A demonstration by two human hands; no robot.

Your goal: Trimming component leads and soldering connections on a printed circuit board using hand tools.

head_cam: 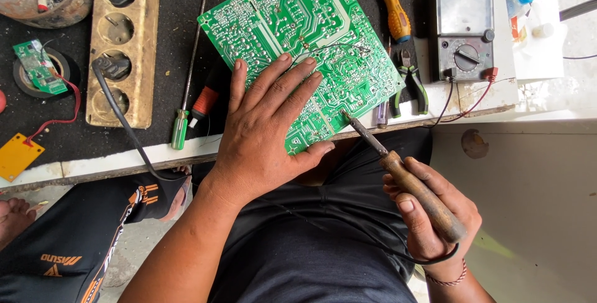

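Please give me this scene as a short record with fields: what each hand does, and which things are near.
left hand: left hand lies flat on the green circuit board, solder side up
right hand: right hand grips a soldering iron by its wooden handle, tip at the board's lower edge
beside board: analog multimeter, pliers, orange screwdriver
far left: wooden socket strip

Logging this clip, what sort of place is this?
Probably an electronics repair bench: a green circuit board under the left hand, a soldering iron in the right hand, and a meter nearby.
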